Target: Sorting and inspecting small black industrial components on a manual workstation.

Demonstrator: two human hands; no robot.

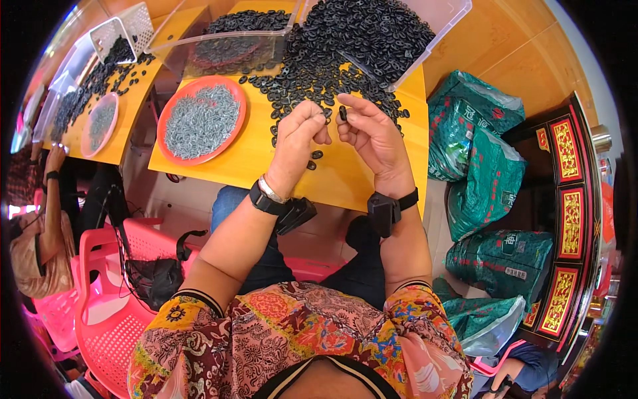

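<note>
Over the yellow table (246, 170) my two hands are held close together. The thumb and fingers of my right hand (379, 136) pinch a small black oval plastic piece (343, 113), held upright. My left hand (300, 136) is closed in a pinch beside it; what its fingertips hold is too small to make out. Many similar black oval pieces with holes (359, 40) are heaped beyond my hands. Two loose pieces (314, 159) lie just below my left fingers. Left of my hands sits a red plate (193, 160) full of small silver metal parts (203, 123).
Clear plastic bins (458, 13) hold more pieces at the back. Green sacks (488, 179) stand on the floor to the right. At the left, another person (50, 233) sits by a second table with a pink plate (114, 126); a pink chair (119, 319) is nearer.
</note>
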